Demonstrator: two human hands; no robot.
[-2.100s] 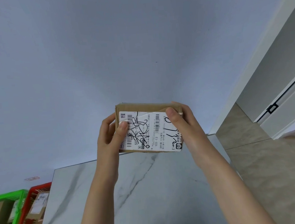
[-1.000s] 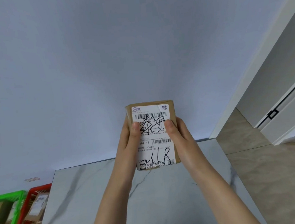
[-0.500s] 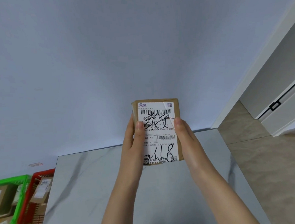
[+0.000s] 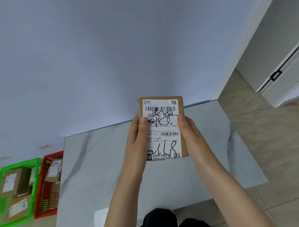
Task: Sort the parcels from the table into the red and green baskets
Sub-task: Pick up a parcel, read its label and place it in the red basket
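A person is holding one brown parcel (image 4: 180, 114) upright above a marble table (image 4: 99, 171), label facing the camera. The left hand (image 4: 135, 141) and right hand (image 4: 191, 137) are each gripping a long edge, thumbs pressing on the label. Two baskets are sitting on the floor left of the table: a green basket (image 4: 0, 180) and a red basket (image 4: 44, 198), both holding parcels.

Parcel (image 4: 164, 128) held upright above the table (image 4: 99, 171), left hand (image 4: 135, 141) on its left edge, right hand (image 4: 191, 137) on its right. Two baskets (image 4: 41, 177) sit side by side on the floor left of the table, boxes (image 4: 12, 181) inside both.
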